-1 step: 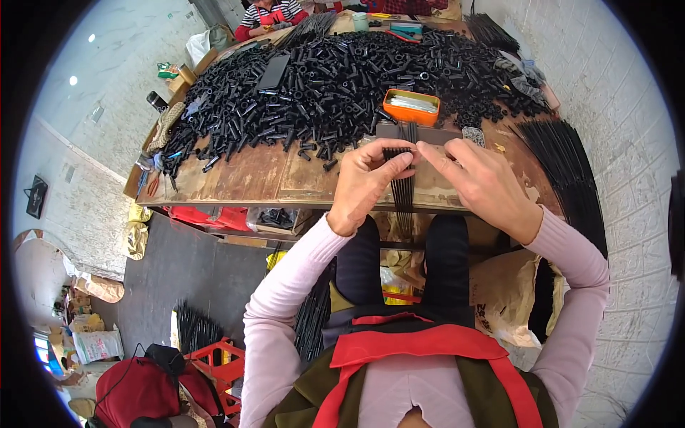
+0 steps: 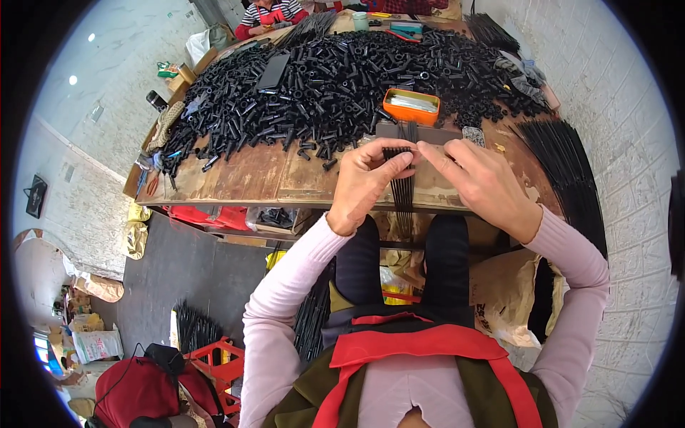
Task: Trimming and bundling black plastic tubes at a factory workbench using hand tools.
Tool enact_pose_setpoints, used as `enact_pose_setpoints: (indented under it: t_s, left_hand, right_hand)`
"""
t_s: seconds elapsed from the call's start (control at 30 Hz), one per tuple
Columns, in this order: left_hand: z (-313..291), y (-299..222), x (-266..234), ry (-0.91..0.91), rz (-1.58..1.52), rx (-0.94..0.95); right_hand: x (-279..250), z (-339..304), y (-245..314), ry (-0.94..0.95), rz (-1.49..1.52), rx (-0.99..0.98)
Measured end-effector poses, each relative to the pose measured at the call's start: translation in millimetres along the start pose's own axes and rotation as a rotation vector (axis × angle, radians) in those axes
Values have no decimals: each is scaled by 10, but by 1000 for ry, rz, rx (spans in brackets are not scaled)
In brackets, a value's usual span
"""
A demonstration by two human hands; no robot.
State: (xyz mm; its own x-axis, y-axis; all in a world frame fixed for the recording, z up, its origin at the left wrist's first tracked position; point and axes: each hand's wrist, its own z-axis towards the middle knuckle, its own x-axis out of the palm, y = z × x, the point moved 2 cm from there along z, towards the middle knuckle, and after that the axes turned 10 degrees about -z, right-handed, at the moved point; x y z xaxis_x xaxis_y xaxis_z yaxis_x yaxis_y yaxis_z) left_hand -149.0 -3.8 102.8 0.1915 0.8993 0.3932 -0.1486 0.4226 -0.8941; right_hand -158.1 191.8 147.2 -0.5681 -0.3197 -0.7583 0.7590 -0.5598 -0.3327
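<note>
A row of thin black rods [image 2: 403,196] hangs down over the table's front edge, gathered side by side. My left hand [image 2: 360,182] is closed on it near the top, with the thumb pressed across the front. My right hand [image 2: 478,178] meets it there in a pinch, fingertips at the right side of the rods by my left thumb. Whatever is between those fingertips is too small to make out. Just beyond my hands a flat grey plate [image 2: 435,135] lies on the wooden table [image 2: 246,167].
A big heap of short black tubes [image 2: 321,85] covers the table. On it are an orange box [image 2: 410,107] and a dark flat case [image 2: 272,73]. More black rods [image 2: 567,167] lie at the right edge. Pliers [image 2: 153,185] rest at the left corner. Another person [image 2: 267,18] sits across.
</note>
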Motion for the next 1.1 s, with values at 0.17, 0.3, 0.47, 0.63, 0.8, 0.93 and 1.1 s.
enact_pose_setpoints:
  t_s: [0.17, 0.3, 0.47, 0.63, 0.8, 0.93, 1.1]
  left_hand:
    - [2, -5, -21, 2, -7, 3]
    - [25, 28, -33, 20, -51, -32]
    - [33, 27, -37, 31, -52, -62]
    - [35, 52, -84, 4, -92, -48]
    - [23, 21, -83, 4, -90, -65]
    - [29, 31, -122, 40, -97, -46]
    - [-19, 10, -113, 48, -110, -75]
  right_hand:
    - [-7, 68, -49, -62, -90, -102]
    - [-2, 80, -91, -109, -75, -140]
    - [-3, 176, -86, -103, -12, -177]
    - [-28, 133, -100, -189, -9, -129]
    - [-39, 36, -209, -79, 79, -44]
    - [-49, 104, -203, -71, 103, -37]
    - [-29, 59, -152, -84, 127, -62]
